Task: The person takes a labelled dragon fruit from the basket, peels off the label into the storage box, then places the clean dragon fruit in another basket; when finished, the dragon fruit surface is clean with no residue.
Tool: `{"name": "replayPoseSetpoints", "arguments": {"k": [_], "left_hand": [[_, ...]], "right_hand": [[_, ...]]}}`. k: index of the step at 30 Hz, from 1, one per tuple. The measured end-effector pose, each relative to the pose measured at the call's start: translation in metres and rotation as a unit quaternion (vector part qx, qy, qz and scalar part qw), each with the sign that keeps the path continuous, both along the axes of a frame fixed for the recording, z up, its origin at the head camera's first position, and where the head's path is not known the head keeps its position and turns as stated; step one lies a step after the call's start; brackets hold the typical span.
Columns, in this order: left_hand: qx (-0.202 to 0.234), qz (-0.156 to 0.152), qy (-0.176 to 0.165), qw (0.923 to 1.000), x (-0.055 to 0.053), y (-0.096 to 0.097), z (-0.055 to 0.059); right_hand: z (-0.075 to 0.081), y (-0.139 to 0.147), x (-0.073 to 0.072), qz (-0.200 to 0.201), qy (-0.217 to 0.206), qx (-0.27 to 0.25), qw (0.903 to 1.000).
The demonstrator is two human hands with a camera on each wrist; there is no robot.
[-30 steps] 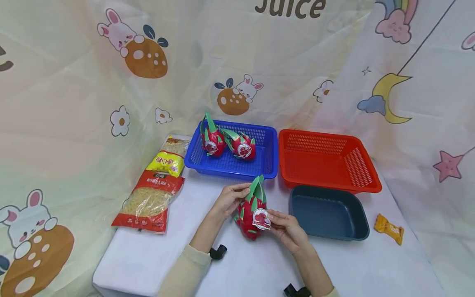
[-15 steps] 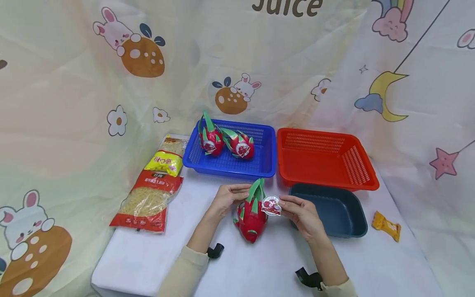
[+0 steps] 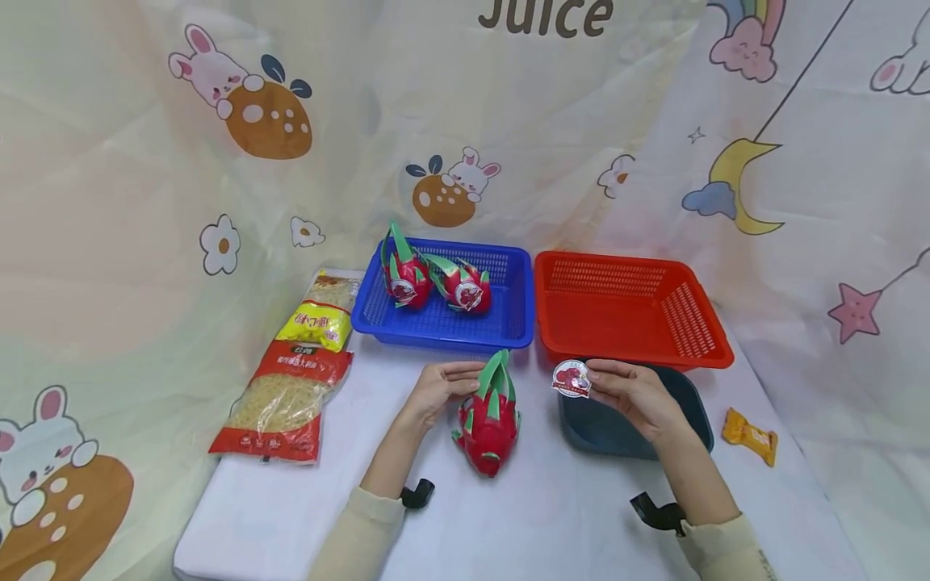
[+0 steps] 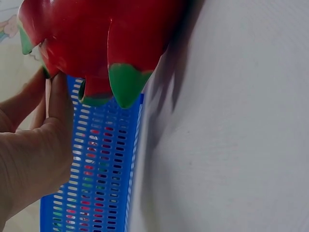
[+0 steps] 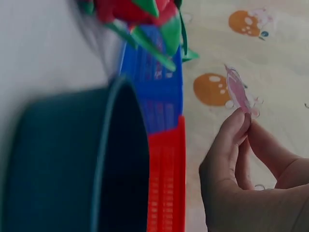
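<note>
A red dragon fruit (image 3: 488, 436) with green leaf tips stands at the front middle of the white table, its bare red side toward me. My left hand (image 3: 445, 392) holds it near the top from the left. In the left wrist view, thumb and fingers (image 4: 58, 104) pinch one of its scales. A round white-and-red sticker (image 3: 571, 378) is pinched between my right thumb and fingertips, apart from the fruit. That right hand (image 3: 630, 394) is raised over the dark teal bin (image 3: 686, 403); the right wrist view shows the sticker edge-on.
Behind stand a blue basket (image 3: 519, 323) with two stickered dragon fruits (image 3: 468, 290) and a red basket (image 3: 625, 319). Two pasta packets, one red (image 3: 279, 411) and one yellow (image 3: 312, 323), lie left. An orange-wrapped snack (image 3: 750, 436) lies right of the bin.
My right hand has pulled the sticker off the front of the dragon fruit and carried it right, over the teal bin. The left hand keeps its hold on the fruit.
</note>
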State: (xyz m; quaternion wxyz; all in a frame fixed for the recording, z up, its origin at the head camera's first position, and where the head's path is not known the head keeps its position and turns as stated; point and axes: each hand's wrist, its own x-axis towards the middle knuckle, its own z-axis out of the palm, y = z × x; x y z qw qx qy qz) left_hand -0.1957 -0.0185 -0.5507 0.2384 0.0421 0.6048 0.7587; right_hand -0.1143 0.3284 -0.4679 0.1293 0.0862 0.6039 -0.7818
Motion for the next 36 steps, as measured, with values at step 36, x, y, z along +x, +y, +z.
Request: {"name": "replayPoseSetpoints", "arguments": {"k": [36], "left_hand": [[0.024, 0.014, -0.015, 0.9995, -0.001, -0.003, -0.001]], "right_hand": [[-0.049, 0.061, -0.038, 0.061, -0.115, 0.123, 0.9839]]}}
